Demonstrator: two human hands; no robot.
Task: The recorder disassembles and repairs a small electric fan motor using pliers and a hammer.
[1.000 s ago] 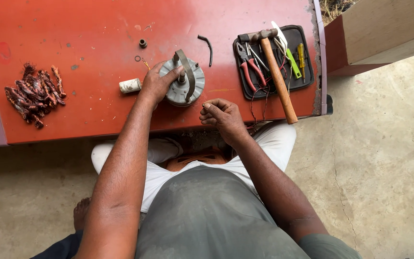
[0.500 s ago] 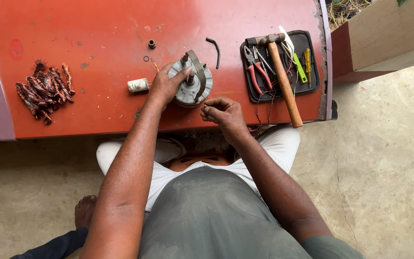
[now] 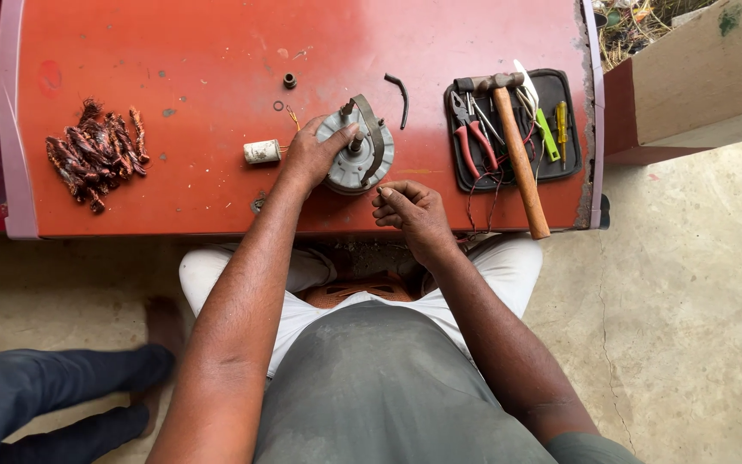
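While the fingers (image 3: 343,137) of the left hand (image 3: 311,156) are lying spread over the rim of one round grey motor housing (image 3: 355,157), pressing on it from the left, the fingers (image 3: 391,196) of the right hand (image 3: 414,210) are curling together with the tips pinched; whether anything is lying between them I cannot tell. The housing is sitting on the red worktop (image 3: 199,51) near its front edge, with one curved metal bracket (image 3: 374,129) arching over it. The right hand is hovering just beside the housing, at the worktop's near edge. One small white cylinder (image 3: 262,152) is lying just left of the left hand. One dark nut (image 3: 289,81) and one bent black piece (image 3: 399,96) are resting beyond the housing. Further left, one heap of burnt copper windings (image 3: 92,155) is lying. To the right, one black tray (image 3: 551,90) is carrying one wooden-handled hammer (image 3: 519,155), one pair of red-handled pliers (image 3: 471,137) and one green-handled tool (image 3: 546,133). A dark trouser leg (image 3: 45,395) of another person is showing on the floor at lower left.
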